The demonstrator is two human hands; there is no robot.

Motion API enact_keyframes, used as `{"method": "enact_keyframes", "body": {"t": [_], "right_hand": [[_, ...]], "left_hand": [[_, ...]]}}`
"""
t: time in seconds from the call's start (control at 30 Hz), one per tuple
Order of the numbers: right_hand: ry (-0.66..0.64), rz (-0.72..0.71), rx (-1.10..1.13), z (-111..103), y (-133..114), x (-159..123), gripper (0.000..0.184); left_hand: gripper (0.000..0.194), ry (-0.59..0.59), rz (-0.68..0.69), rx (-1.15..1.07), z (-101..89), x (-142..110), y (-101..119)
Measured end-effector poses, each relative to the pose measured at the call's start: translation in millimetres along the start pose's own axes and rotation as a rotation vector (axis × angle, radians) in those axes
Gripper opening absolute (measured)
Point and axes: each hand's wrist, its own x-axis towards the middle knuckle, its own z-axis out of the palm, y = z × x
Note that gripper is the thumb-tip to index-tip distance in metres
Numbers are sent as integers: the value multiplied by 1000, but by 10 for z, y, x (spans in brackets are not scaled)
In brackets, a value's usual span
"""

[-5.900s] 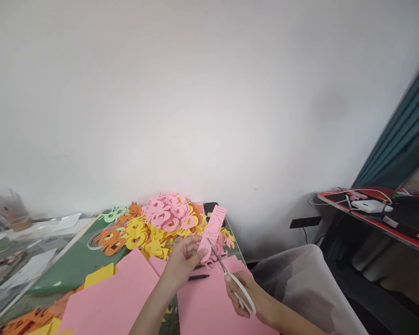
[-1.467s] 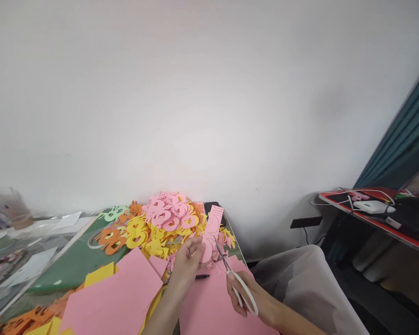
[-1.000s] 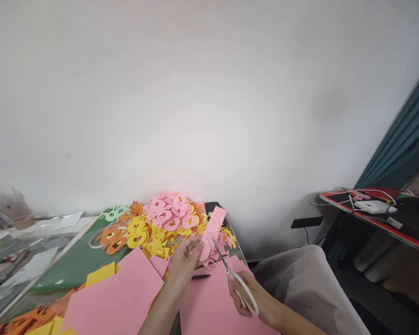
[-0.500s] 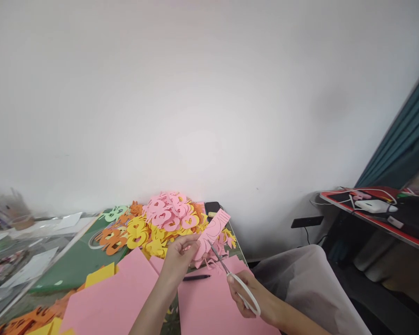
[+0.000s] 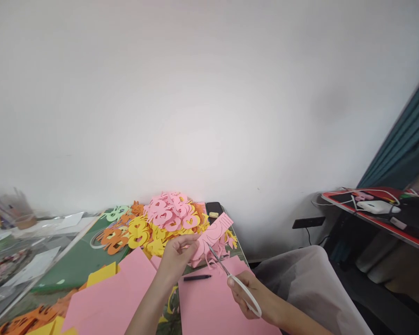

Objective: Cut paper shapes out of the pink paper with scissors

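Note:
My left hand (image 5: 179,253) pinches a strip of pink paper (image 5: 214,234) with curved outlines drawn on it. In my right hand (image 5: 249,293) is a pair of scissors (image 5: 244,294) with white handles, its blades reaching the lower edge of the strip. Close behind the strip lies a heap of pink paper cut-outs (image 5: 172,211) with heart-shaped holes, on top of yellow cut-outs (image 5: 153,237). A black pen (image 5: 197,278) rests on a pink sheet (image 5: 216,307) below the hands.
Orange cut-outs (image 5: 113,238) and a green mat (image 5: 68,260) lie to the left, with another pink sheet (image 5: 106,298) nearer. A dark phone (image 5: 213,208) sits at the table's far end. A red-edged table (image 5: 330,199) with cables stands at right, by a power strip (image 5: 308,222).
The scissor blades have drawn closer together at the strip. The strip has tilted slightly, while both hands stay in nearly the same place.

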Motion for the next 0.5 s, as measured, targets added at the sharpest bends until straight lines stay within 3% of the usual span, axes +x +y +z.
{"method": "enact_keyframes", "body": {"t": [0.23, 0.5], "right_hand": [[-38, -6, 15, 19, -55, -11, 54], [-30, -9, 2, 39, -77, -64, 51]], "left_hand": [[32, -10, 76, 46, -24, -21, 68], [28, -52, 41, 88, 7, -35, 55]]}}
